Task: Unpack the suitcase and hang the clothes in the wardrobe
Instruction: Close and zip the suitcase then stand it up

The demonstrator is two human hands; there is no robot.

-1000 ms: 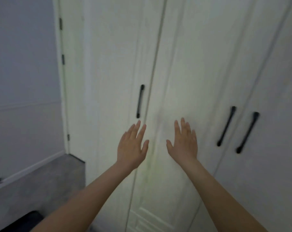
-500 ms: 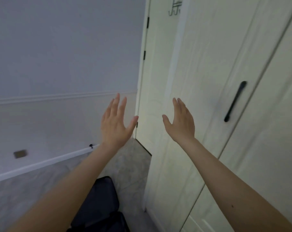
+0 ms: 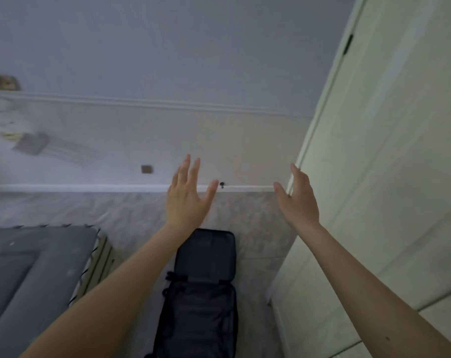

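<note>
Two bare forearms reach out from the bottom edge, one from each lower corner. Between them, on the pale grey mottled floor, lies a dark navy fabric suitcase, closed, with black straps and a handle across its middle; its near end runs out of view at the bottom. To its left, close by, sits a low bed with a grey cover and a striped edge along its side. On the right, a tall cream-white wardrobe door stands shut, a small dark hinge high on its frame.

Higher up, the left hand is raised with an open grip, fingers spread and pointing up, thumb splayed outward, holding nothing. The right hand is raised beside it, well apart, also open and empty, seen edge-on with the fingers together. Neither hand touches the suitcase or the door.

Farthest off is a wall, pale beige below a white moulding rail and grey-blue above, with a white skirting board at its foot and a small brown square plate low down.
</note>
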